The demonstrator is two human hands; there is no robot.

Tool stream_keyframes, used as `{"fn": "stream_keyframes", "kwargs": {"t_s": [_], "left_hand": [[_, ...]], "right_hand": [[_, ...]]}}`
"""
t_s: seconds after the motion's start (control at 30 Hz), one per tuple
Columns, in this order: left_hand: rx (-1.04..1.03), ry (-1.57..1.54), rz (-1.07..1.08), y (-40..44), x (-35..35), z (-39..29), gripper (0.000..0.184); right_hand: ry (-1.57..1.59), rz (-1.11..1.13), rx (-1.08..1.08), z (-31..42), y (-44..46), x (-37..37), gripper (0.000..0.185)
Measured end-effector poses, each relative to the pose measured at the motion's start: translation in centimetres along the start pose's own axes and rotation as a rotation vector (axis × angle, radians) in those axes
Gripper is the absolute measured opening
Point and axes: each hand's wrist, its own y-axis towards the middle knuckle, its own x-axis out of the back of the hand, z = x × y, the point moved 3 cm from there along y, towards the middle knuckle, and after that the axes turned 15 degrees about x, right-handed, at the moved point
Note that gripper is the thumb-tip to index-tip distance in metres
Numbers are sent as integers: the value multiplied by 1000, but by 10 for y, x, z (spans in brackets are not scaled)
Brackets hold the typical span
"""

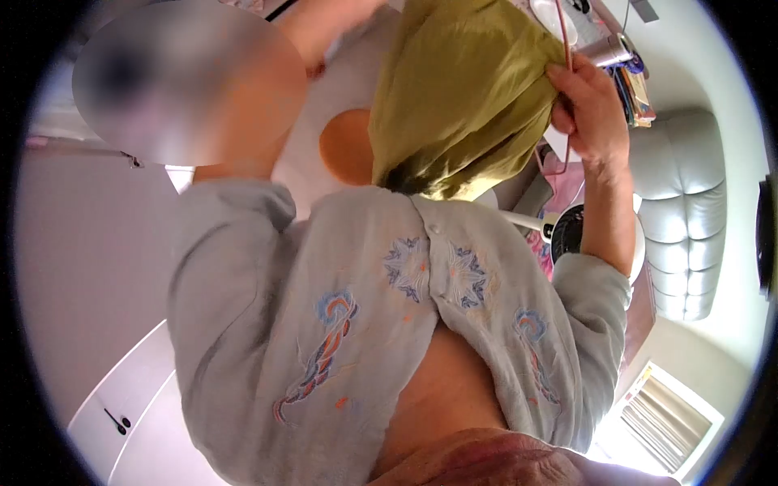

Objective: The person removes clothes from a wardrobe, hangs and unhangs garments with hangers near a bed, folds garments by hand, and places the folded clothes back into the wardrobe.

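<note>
An olive-green garment, its kind not clear, hangs in folds in front of my chest. My right hand is closed on its right edge, with the thumb and fingers pinching the fabric. A thin pinkish hanger runs down past the same fingers and bends below them; whether they grip it too I cannot tell. My left forearm reaches up on the left side. A blurred oval covers much of that arm, and the left fingers cannot be made out. Some bare skin shows at the top, left of the garment.
A round orange-brown seat or disc shows behind the garment's left edge. To the right stand a grey padded sofa, books and a round black-and-white object near my right forearm. A bright window lies at lower right.
</note>
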Motion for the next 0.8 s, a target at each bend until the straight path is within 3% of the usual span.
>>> {"fn": "stream_keyframes", "kwargs": {"t_s": [0.07, 0.13, 0.2, 0.3, 0.37, 0.57, 0.63, 0.77, 0.8], "left_hand": [[32, -32, -9, -6, 17, 79, 32], [88, -70, -43, -13, 27, 98, 29], [542, -62, 407, -20, 9, 105, 49], [437, 7, 329, -10, 9, 121, 52], [393, -8, 255, -4, 10, 125, 53], [511, -32, 516, -10, 8, 115, 55], [745, -349, 619, -15, 4, 107, 50], [826, -282, 632, -18, 4, 103, 46], [812, -125, 663, -19, 5, 97, 48]], "right_hand": [[82, 4, 34, 1, 0, -4, 20], [122, -5, 24, -2, 2, -5, 20], [158, -16, 27, 0, 3, -6, 21], [118, 1, -2, 3, 1, -10, 13], [135, 15, -1, 3, -1, -11, 17], [139, 88, 8, -2, -8, -3, 25], [32, 26, -8, -1, -17, 5, 26], [-11, 23, 14, -6, -16, 14, 23], [-4, 1, 5, -10, -19, 15, 23]]}}
